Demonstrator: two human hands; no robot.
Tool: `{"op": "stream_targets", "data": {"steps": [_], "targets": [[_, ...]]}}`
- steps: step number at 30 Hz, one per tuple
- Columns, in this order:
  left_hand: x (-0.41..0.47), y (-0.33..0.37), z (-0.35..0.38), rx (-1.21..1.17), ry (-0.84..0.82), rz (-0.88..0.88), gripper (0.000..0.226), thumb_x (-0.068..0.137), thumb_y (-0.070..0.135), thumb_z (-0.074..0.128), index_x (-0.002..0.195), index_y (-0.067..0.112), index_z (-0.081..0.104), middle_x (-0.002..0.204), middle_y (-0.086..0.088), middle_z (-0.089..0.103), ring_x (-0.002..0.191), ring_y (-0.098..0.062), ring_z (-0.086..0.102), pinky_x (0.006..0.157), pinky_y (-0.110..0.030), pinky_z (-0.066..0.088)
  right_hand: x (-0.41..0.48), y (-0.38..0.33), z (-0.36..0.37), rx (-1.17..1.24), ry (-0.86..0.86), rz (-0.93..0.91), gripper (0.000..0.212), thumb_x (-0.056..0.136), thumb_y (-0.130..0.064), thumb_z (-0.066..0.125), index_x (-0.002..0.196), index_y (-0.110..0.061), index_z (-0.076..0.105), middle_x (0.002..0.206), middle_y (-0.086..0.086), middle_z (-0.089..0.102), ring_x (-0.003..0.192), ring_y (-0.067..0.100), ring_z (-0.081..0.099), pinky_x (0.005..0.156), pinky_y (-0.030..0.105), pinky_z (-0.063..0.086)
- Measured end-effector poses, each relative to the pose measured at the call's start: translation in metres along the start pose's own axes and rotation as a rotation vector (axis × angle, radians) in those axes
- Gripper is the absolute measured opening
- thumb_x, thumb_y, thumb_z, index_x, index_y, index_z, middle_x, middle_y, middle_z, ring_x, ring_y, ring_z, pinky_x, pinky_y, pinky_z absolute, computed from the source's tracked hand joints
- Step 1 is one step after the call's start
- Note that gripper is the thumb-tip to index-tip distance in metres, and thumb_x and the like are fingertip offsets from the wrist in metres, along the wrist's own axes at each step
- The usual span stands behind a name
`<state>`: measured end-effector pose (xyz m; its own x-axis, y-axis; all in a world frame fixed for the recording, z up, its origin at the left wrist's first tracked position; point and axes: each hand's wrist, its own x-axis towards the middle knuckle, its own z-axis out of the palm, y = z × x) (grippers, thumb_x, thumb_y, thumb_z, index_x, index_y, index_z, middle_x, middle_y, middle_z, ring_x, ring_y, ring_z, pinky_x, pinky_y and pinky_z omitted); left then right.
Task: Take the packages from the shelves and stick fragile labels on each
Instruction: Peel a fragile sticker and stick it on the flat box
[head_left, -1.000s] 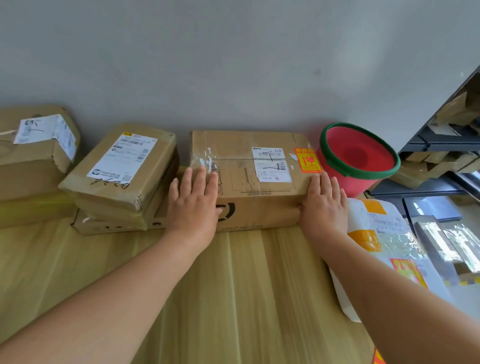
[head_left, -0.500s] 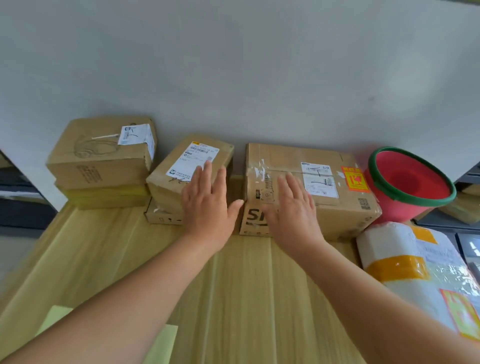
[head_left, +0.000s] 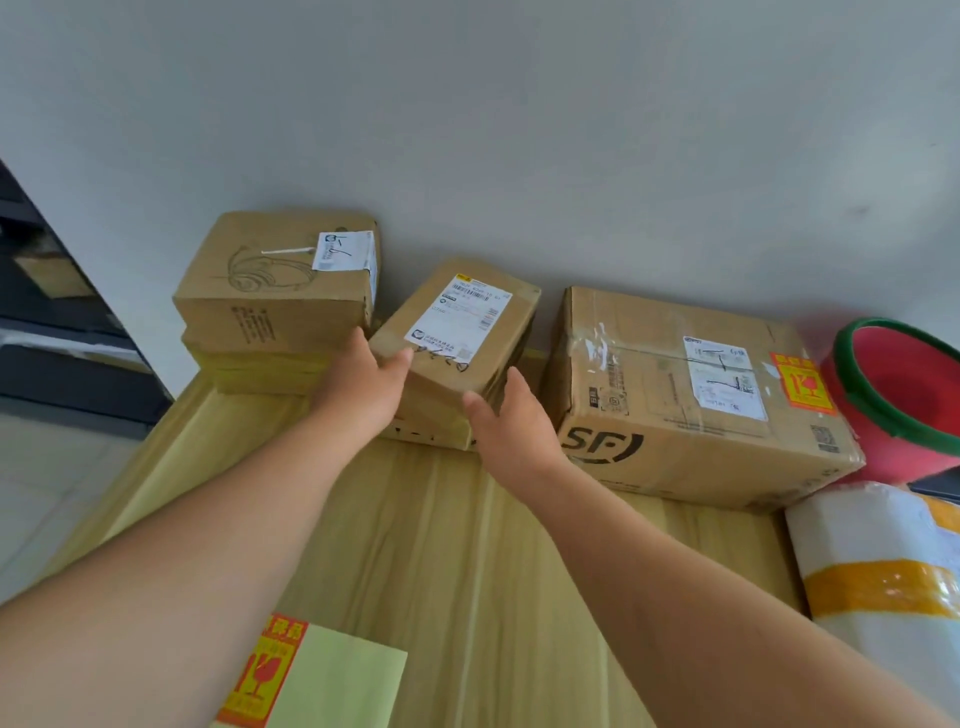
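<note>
A small brown box (head_left: 467, 312) with a white shipping label lies tilted on a flat carton (head_left: 431, 434) at the back of the wooden table (head_left: 441, 545). My left hand (head_left: 363, 384) holds its left front corner, thumb on top. My right hand (head_left: 511, 426) presses against its right front side. To the right stands a large SF box (head_left: 665, 374) bearing an orange fragile label (head_left: 800, 384). At the front edge lies a sheet with a fragile label (head_left: 260, 675) on yellow-green backing.
A box with a headphone drawing (head_left: 270, 275) sits on a stack at the back left. A red bucket with a green rim (head_left: 904, 384) stands at the far right, with a white padded parcel (head_left: 883, 561) in front of it. Dark shelving (head_left: 47, 291) stands at left.
Both hands left the large SF box and moved left onto the small tilted box. My view swung left, bringing the label sheet into sight.
</note>
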<state>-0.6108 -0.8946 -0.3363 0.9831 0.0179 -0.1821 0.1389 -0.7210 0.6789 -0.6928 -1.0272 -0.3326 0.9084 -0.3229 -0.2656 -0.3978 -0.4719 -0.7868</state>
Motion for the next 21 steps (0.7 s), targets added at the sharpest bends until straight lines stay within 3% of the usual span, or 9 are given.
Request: {"op": "stream_targets", "data": {"steps": [2, 4, 5, 7, 9, 12, 16, 18, 21], "targets": [[-0.001, 0.001, 0.000, -0.084, -0.027, -0.033, 0.065, 0.095, 0.049, 0.042, 0.148, 0.015, 0.024, 0.149, -0.005, 0.037, 0.133, -0.030, 0.039, 0.102, -0.040, 0.035, 0.002, 0.000, 0.000, 0.063, -0.020, 0.021, 0.040, 0.098, -0.038, 0.045, 0.135, -0.022, 0.040, 0.118, -0.010, 0.057, 0.100, 0.013, 0.058, 0.081, 0.032, 0.049], [-0.009, 0.001, -0.001, -0.189, 0.018, -0.046, 0.055, 0.092, 0.049, 0.046, 0.135, 0.015, 0.046, 0.136, -0.007, 0.053, 0.119, -0.029, 0.052, 0.095, -0.040, 0.043, -0.001, 0.001, -0.001, 0.100, 0.002, 0.008, 0.031, 0.097, -0.037, 0.045, 0.126, -0.025, 0.046, 0.109, -0.009, 0.061, 0.090, 0.014, 0.060, 0.069, 0.031, 0.050], [-0.017, -0.001, -0.001, -0.251, 0.051, -0.045, 0.043, 0.091, 0.048, 0.048, 0.118, 0.016, 0.058, 0.118, -0.006, 0.063, 0.103, -0.028, 0.059, 0.085, -0.040, 0.048, -0.005, 0.002, -0.002, 0.108, 0.008, -0.006, 0.028, 0.097, -0.036, 0.046, 0.123, -0.026, 0.047, 0.108, -0.009, 0.062, 0.089, 0.013, 0.060, 0.069, 0.029, 0.049], [-0.040, -0.005, -0.001, -0.360, 0.104, -0.057, 0.030, 0.087, 0.048, 0.052, 0.088, 0.021, 0.065, 0.089, -0.002, 0.067, 0.080, -0.026, 0.063, 0.071, -0.041, 0.053, -0.020, 0.003, -0.006, 0.114, 0.004, -0.047, 0.022, 0.097, -0.034, 0.047, 0.118, -0.029, 0.048, 0.108, -0.012, 0.062, 0.093, 0.011, 0.060, 0.076, 0.030, 0.050], [-0.072, -0.013, -0.002, -0.445, 0.156, -0.087, 0.030, 0.082, 0.051, 0.055, 0.079, 0.022, 0.063, 0.084, -0.004, 0.066, 0.074, -0.027, 0.063, 0.067, -0.043, 0.055, -0.043, 0.004, -0.010, 0.111, -0.004, -0.097, 0.021, 0.097, -0.032, 0.048, 0.118, -0.031, 0.047, 0.109, -0.015, 0.062, 0.098, 0.008, 0.060, 0.083, 0.031, 0.050], [-0.129, -0.026, -0.003, -0.513, 0.215, -0.092, 0.026, 0.086, 0.041, 0.059, 0.083, 0.016, 0.061, 0.080, -0.004, 0.066, 0.072, -0.026, 0.062, 0.062, -0.039, 0.049, -0.088, 0.013, -0.015, 0.094, 0.003, -0.160, 0.032, 0.096, -0.028, 0.051, 0.127, -0.029, 0.045, 0.112, -0.018, 0.063, 0.101, 0.003, 0.059, 0.085, 0.026, 0.049], [-0.211, -0.046, 0.001, -0.487, 0.163, -0.068, 0.019, 0.089, 0.031, 0.060, 0.097, 0.014, 0.057, 0.082, 0.001, 0.064, 0.071, -0.010, 0.058, 0.057, -0.028, 0.041, -0.163, 0.043, -0.022, 0.078, -0.018, -0.174, 0.045, 0.095, -0.024, 0.054, 0.136, -0.033, 0.039, 0.119, -0.020, 0.058, 0.108, -0.002, 0.055, 0.090, 0.019, 0.046], [-0.245, -0.057, 0.009, -0.454, 0.105, -0.065, 0.018, 0.089, 0.031, 0.060, 0.096, 0.014, 0.056, 0.079, -0.001, 0.064, 0.069, -0.013, 0.058, 0.056, -0.029, 0.040, -0.197, 0.063, -0.026, 0.068, -0.022, -0.147, 0.046, 0.094, -0.022, 0.054, 0.136, -0.035, 0.039, 0.118, -0.022, 0.058, 0.106, -0.005, 0.055, 0.085, 0.013, 0.044], [-0.288, -0.067, 0.023, -0.392, 0.012, -0.065, 0.019, 0.089, 0.033, 0.059, 0.096, 0.017, 0.053, 0.080, 0.000, 0.064, 0.072, -0.019, 0.060, 0.060, -0.032, 0.042, -0.241, 0.093, -0.029, 0.067, -0.001, -0.074, 0.045, 0.094, -0.021, 0.054, 0.136, -0.033, 0.039, 0.114, -0.023, 0.059, 0.104, -0.003, 0.057, 0.088, 0.020, 0.047]]}}
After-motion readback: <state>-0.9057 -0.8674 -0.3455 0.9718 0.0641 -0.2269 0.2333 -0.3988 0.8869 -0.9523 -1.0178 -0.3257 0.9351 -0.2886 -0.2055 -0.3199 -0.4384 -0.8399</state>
